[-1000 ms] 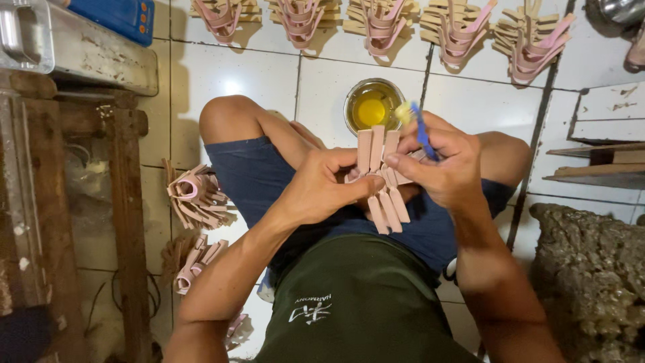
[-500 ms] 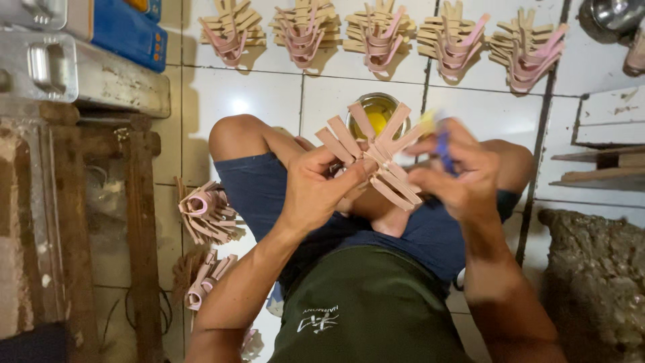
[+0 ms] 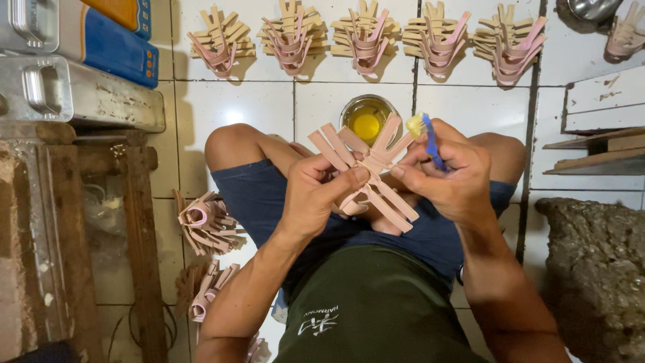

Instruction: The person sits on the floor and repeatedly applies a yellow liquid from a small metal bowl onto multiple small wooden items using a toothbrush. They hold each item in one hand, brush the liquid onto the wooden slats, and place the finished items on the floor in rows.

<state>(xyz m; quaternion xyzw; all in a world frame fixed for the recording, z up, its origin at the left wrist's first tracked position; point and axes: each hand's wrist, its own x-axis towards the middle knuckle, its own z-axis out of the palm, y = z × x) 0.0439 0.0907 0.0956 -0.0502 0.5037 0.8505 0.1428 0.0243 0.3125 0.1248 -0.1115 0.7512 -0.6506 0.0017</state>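
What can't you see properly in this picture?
All in the head view:
- The middle of the strip piece: covered by the left hand and right hand.
- The blue brush: its handle is hidden inside the right hand.
- The metal bowl: cut off by the top edge.
- The person's feet: hidden under the hands and strips.
- How deep the yellow glue goes: cannot tell.

White tiled floor carries everything. Five strip bundles in row along top edge. Tin of yellow glue just below row, between knees. Two more bundles on tiles at left, beside wooden bench leg. Grey rough block at right.
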